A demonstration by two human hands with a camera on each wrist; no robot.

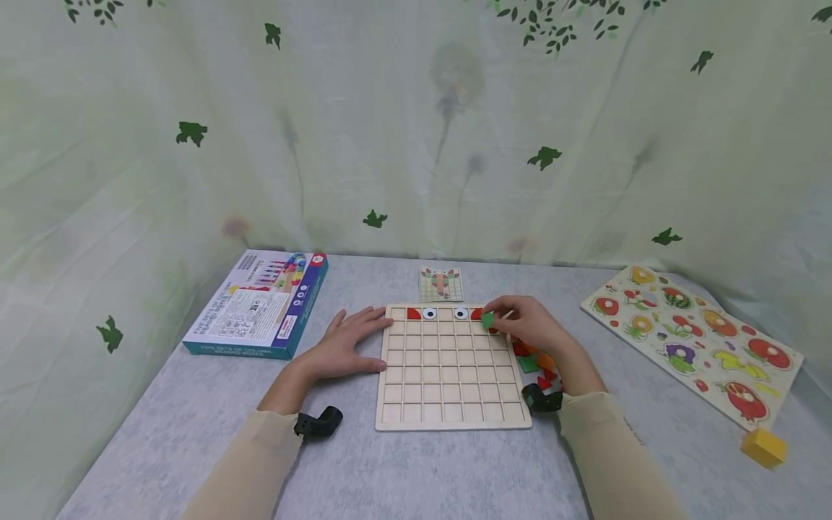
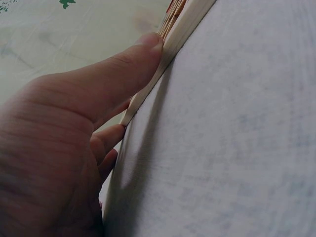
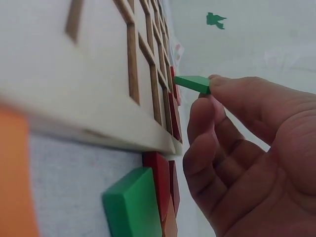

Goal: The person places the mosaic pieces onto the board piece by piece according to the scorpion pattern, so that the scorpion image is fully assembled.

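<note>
Green piece is up at the grid board's far R corner, pinched btwn thumb & fingertips of the R hand; R wrist view shows it tilted, thumb on one side, fingers curled under. Grid board itself lies flat, near edge toward the person. Its far row has red pieces & two eye pieces, one red outside each eye; most other cells bare. L hand is at grid board's L edge, fingers spread & fairly straight, not clenched, thumb tip touching the edge per L wrist view. Loose pieces, red/orange/green, lie just R of grid board, partly under the R forearm. Small pattern card is just beyond grid board's far edge, w/ a colored figure on a grid. Box, blue-sided w/ printed white label, sits L of grid board, past the L hand. Fruit board w/ fruit & veg pics is well R of grid board; yellow block is by its near corner. Pale curtain w/ green leaf prints hangs behind grid board.
</note>
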